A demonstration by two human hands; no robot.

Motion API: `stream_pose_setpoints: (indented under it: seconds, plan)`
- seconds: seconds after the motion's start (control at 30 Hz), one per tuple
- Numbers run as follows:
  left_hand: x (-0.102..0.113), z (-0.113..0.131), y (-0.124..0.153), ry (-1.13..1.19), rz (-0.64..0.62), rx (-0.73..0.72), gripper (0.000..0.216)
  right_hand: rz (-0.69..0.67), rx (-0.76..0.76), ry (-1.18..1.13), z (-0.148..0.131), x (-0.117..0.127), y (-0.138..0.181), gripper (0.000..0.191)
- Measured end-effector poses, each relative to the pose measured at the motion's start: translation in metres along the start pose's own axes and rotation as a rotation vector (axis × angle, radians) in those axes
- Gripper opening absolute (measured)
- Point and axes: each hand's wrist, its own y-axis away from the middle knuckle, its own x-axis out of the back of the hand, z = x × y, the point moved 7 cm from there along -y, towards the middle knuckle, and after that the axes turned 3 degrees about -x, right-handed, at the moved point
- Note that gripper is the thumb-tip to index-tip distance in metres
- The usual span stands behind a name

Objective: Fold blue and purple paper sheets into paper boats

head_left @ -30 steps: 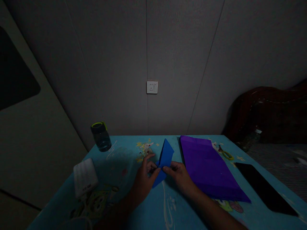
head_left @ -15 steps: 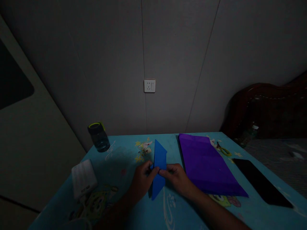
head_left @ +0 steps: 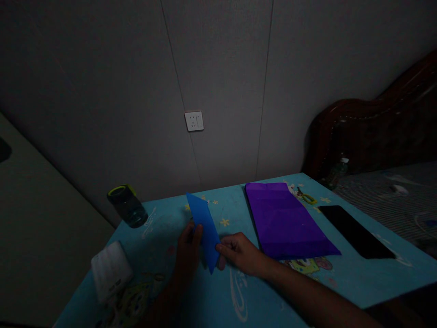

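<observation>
A folded piece of blue paper (head_left: pixel 205 223) is held up over the table, tilted with its top leaning left. My left hand (head_left: pixel 189 246) grips its left edge, the thumb lying on the near face and the fingers mostly hidden behind. On the lower right edge, my right hand (head_left: pixel 237 253) pinches the paper between thumb and fingers. Purple paper (head_left: pixel 287 221) lies flat on the table to the right of my hands.
The table (head_left: pixel 164 273) has a blue patterned cover. A dark bottle (head_left: pixel 128 207) and a white ridged object (head_left: pixel 111 269) are at left. Scissors (head_left: pixel 307 197) and a black flat rectangle (head_left: pixel 357 231) lie at right. A socket (head_left: pixel 194 121) is on the wall.
The view has tilted and shifted. The blue paper has turned from nearly upright to leaning left. My hands have moved apart along it, the right one now lower on its edge.
</observation>
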Motion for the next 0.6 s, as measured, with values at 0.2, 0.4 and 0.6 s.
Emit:
stream_pose_setpoints:
  seconds: [0.2,0.4,0.6]
  plan:
    - [-0.003,-0.016,-0.004,0.029,-0.047,0.03,0.05,0.103,0.043,0.214,-0.01,0.007,0.003,0.06]
    - [-0.019,-0.021,0.002,0.011,-0.265,0.121,0.052,0.176,0.097,0.257,-0.014,0.022,0.002,0.061]
    - [-0.039,-0.026,0.018,0.078,-0.494,0.185,0.049,0.179,0.165,0.371,-0.018,0.028,0.004,0.06]
